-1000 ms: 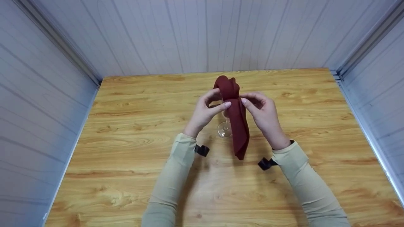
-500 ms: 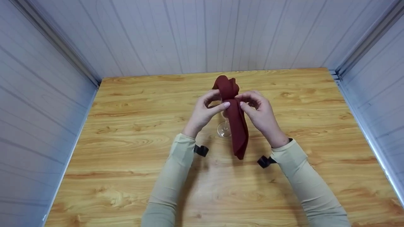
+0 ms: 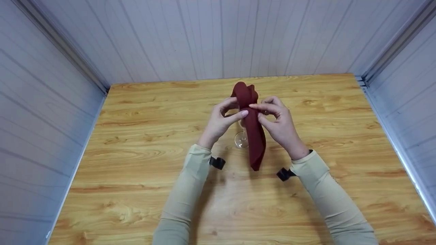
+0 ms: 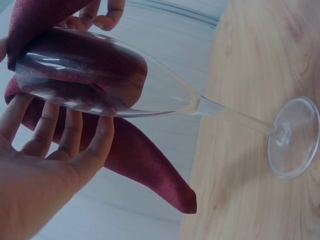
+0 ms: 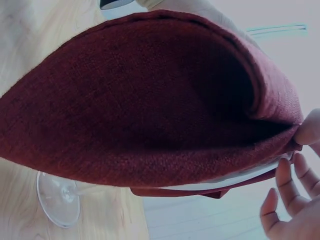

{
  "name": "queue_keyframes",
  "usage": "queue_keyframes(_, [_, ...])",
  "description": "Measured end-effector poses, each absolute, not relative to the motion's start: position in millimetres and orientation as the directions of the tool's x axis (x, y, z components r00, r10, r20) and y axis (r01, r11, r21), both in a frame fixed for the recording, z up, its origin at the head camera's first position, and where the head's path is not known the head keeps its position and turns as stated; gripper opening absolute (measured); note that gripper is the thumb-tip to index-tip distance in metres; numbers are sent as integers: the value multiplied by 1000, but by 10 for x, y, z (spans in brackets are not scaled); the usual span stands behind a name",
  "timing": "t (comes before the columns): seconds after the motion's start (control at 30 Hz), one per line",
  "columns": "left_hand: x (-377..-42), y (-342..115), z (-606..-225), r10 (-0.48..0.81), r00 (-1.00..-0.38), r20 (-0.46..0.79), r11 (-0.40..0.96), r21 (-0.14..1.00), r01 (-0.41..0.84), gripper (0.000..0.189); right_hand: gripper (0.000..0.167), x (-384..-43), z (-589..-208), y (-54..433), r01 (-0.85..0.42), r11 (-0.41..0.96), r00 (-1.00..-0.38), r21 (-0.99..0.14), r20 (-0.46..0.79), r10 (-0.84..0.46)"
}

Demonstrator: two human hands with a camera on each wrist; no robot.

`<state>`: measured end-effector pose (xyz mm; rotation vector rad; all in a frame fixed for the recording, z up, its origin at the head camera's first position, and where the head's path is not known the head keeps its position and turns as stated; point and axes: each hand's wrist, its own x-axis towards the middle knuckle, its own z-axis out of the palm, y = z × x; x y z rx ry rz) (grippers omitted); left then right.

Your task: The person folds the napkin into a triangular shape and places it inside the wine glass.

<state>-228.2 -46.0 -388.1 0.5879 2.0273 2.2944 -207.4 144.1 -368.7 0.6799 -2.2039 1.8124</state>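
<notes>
A dark red cloth napkin (image 3: 253, 136) is tucked into a champagne flute (image 4: 172, 95), and one end hangs down outside the bowl. The flute stands upright, its round foot (image 3: 241, 140) on the table. My left hand (image 3: 219, 119) grips the bowl near the rim, fingers behind the glass and thumb on the napkin in front. With thumb and index finger my right hand (image 3: 281, 122) pinches the napkin's right edge at the rim. In the right wrist view the hanging end (image 5: 125, 110) curves open like a hollow fold and hides most of the glass.
The wood-grain table (image 3: 136, 153) extends on all sides of the flute. Pale panelled walls (image 3: 204, 41) border it at the back and both sides. A black wrist camera (image 3: 217, 163) sits below each hand.
My right index finger has moved left onto the front of the napkin at the rim. The hanging end has swung slightly left. My left hand has hardly moved.
</notes>
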Motion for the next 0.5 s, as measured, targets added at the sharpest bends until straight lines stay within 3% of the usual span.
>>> queue_keyframes(0.27, [-2274, -476, -3878, 246, -936, 252, -146, 964, 222, 39, 22, -2044, -3696, 1482, -562, 138, -818, -816, 522, -242])
queue_keyframes(0.5, [-2328, -484, -3975, 228, -940, 255, -145, 963, 226, 40, 27, -1986, -3695, 1457, -497, 126, -862, -859, 471, -189])
